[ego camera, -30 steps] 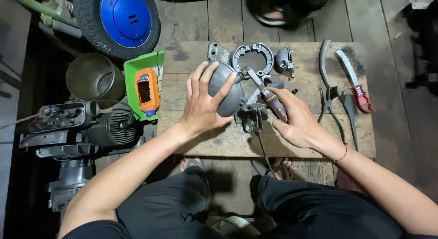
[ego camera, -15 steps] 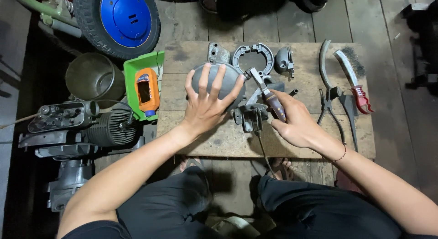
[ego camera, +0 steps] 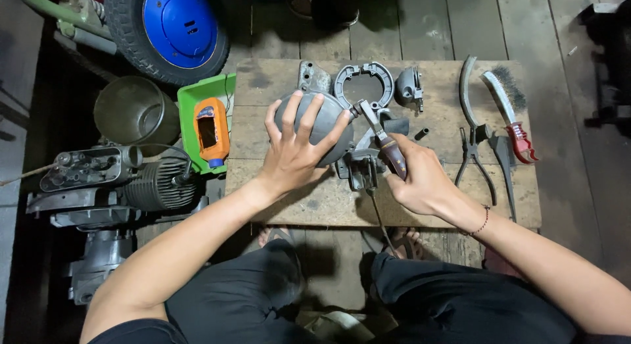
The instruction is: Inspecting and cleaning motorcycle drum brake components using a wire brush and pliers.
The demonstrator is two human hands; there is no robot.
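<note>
My left hand [ego camera: 294, 153] lies spread over a round grey metal housing [ego camera: 320, 124] on the wooden board [ego camera: 296, 199], fingers gripping its dome. In my right hand [ego camera: 420, 176] is a screwdriver with a dark red handle [ego camera: 392, 153]; its shaft points up-left to the housing's right edge. A small grey metal assembly [ego camera: 358, 166] sits between the two hands, with a thin cable running down off the board.
Brake shoes [ego camera: 363, 84], a small metal part [ego camera: 411, 88], pliers [ego camera: 472, 137] and a red-handled wire brush [ego camera: 509, 117] lie on the board. To the left are a green tray with an orange tool [ego camera: 209, 124], a metal pot [ego camera: 131, 111], an engine [ego camera: 125, 183] and a blue-hubbed wheel [ego camera: 172, 25].
My left hand has slid upward with the round housing and spread wider over it. The screwdriver tip has stayed at the housing's right edge. A person's foot at the top has moved away.
</note>
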